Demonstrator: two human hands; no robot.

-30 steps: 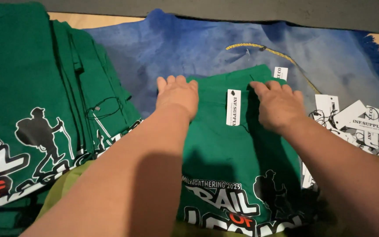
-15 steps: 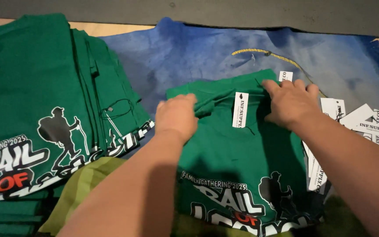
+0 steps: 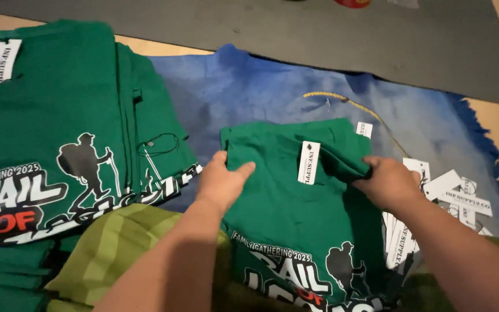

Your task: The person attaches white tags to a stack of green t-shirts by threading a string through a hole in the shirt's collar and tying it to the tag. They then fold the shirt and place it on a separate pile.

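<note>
Underneath everything, a blue blanket (image 3: 249, 92) covers the floor, with a grey mat (image 3: 319, 34) along its far edge. Left of centre lies a stack of green shirts (image 3: 59, 115), printed side up. A single folded green shirt (image 3: 295, 214) rests on the blanket in the middle. The left hand (image 3: 220, 182) grips its left edge, thumb on top. The right hand (image 3: 388, 182) pinches its folded right side. White paper tags (image 3: 457, 196) lie just right of it.

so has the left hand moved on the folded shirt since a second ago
Yes. The left hand slid from beside the white neck tag out leftward to the green shirt's left edge.
</note>
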